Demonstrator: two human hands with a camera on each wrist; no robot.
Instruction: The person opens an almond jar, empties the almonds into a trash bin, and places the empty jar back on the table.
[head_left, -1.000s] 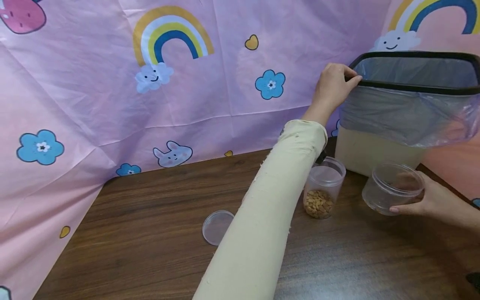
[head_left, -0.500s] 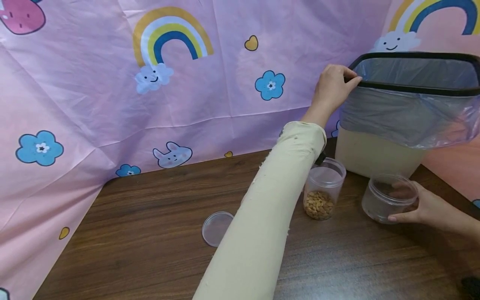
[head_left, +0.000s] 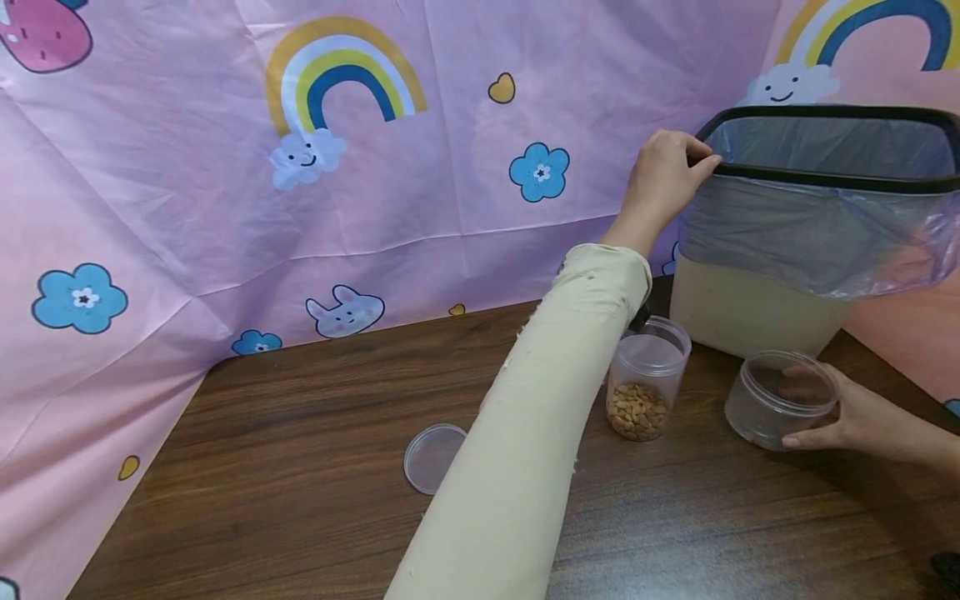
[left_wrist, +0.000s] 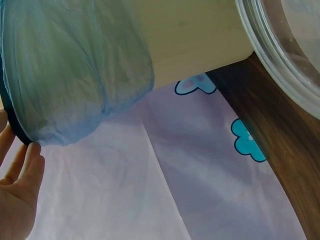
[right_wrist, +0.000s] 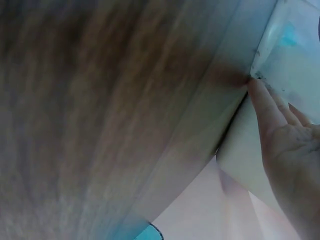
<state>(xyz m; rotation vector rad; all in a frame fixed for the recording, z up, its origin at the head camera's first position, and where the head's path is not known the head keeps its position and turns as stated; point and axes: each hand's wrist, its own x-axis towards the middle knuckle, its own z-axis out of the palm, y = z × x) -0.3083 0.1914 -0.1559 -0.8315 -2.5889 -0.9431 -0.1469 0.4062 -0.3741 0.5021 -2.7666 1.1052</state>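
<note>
In the head view my left hand (head_left: 667, 175) pinches the black rim (head_left: 832, 177) of a cream trash bin (head_left: 757, 308) lined with a bluish translucent bag (head_left: 795, 229). The left wrist view shows those fingers at the rim too. My right hand (head_left: 862, 421) grips a clear, wide, lidless plastic jar (head_left: 780, 404) from its right side, low in front of the bin. A few specks show at its bottom. Left of it stands a taller clear jar (head_left: 648, 375), part filled with tan, nut-like pieces (head_left: 637, 410).
A round clear lid (head_left: 432, 458) lies on the dark wooden table (head_left: 300, 500), partly covered by my left sleeve (head_left: 517, 433). Patterned pink and purple cloth (head_left: 420, 200) hangs behind. A dark object (head_left: 947, 567) shows at the lower right edge.
My right hand has brought the wide jar slightly down and toward me, and it now sits more level. The left hand stays on the bin's rim.
</note>
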